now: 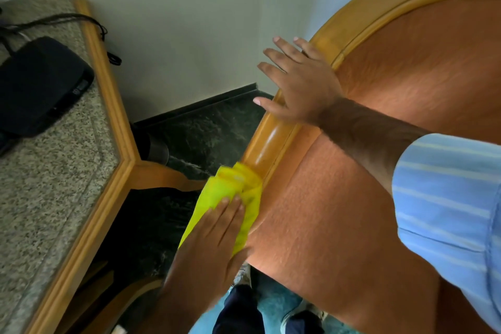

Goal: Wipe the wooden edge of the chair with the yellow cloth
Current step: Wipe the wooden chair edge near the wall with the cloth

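Two hands on the chair. My left hand [214,236] lies flat, fingers together, pressing the yellow cloth [233,198] down over the wooden edge [267,144], just beside the orange upholstery [325,211]. My right hand [298,84] rests higher on the same rail, fingers spread, holding nothing. Stone-topped table [54,171] stands left.

Two hands [298,84] [208,247], one yellow cloth [230,192], one chair [352,198], one table [54,171]
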{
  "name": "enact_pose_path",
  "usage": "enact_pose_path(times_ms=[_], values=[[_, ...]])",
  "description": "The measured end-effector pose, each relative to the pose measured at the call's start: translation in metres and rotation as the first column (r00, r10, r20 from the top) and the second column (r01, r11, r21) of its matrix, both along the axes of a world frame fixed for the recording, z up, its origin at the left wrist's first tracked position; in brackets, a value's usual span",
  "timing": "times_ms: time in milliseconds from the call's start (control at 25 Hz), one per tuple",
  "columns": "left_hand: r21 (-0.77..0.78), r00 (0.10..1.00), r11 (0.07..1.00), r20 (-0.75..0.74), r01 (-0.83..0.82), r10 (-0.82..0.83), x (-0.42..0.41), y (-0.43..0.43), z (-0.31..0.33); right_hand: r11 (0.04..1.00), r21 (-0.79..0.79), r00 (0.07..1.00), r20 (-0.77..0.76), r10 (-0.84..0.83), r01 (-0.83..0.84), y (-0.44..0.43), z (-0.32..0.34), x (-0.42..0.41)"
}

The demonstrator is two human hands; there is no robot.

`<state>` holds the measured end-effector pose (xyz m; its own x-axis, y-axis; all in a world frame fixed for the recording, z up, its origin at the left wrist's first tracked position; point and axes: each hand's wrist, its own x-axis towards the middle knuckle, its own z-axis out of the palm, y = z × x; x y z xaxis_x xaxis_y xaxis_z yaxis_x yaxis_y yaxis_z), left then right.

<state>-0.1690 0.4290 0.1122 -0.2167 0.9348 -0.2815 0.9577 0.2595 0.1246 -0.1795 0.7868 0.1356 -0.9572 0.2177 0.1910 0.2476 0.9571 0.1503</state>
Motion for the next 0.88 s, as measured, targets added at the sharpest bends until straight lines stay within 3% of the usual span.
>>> enact_pose_path(times_ms=[120, 240, 360, 560, 680, 880], values=[[-0.035, 1.000, 0.999, 0.009, 0.009, -0.009, -0.003, -0.017, 0.006, 1.000, -0.006, 1.000, -0.006, -0.014, 0.014, 0.000, -0.003, 0.001], [-0.017, 0.998, 1.000, -0.065, -0.021, 0.020, -0.010, 0.047, 0.000, 1.000, 0.016, 1.000, -0.026, -0.010, 0.010, 0.000, -0.006, 0.000], [-0.030, 0.995, 0.995, -0.043, -0.096, 0.094, -0.016, 0.092, -0.008, 1.000, 0.010, 0.999, -0.032, -0.003, 0.004, -0.001, -0.009, 0.000], [-0.049, 0.995, 0.996, -0.062, 0.069, -0.072, -0.016, 0.003, 0.001, 1.000, 0.029, 0.999, 0.038, 0.009, -0.010, 0.002, 0.000, -0.003], [-0.050, 0.994, 0.996, -0.079, 0.075, -0.079, -0.016, -0.018, 0.001, 1.000, 0.019, 1.000, 0.022, -0.017, 0.017, 0.002, -0.004, -0.001], [-0.043, 0.995, 0.999, -0.093, 0.023, -0.027, -0.015, 0.081, -0.003, 1.000, 0.014, 0.999, -0.045, 0.004, -0.003, 0.001, -0.008, 0.001]])
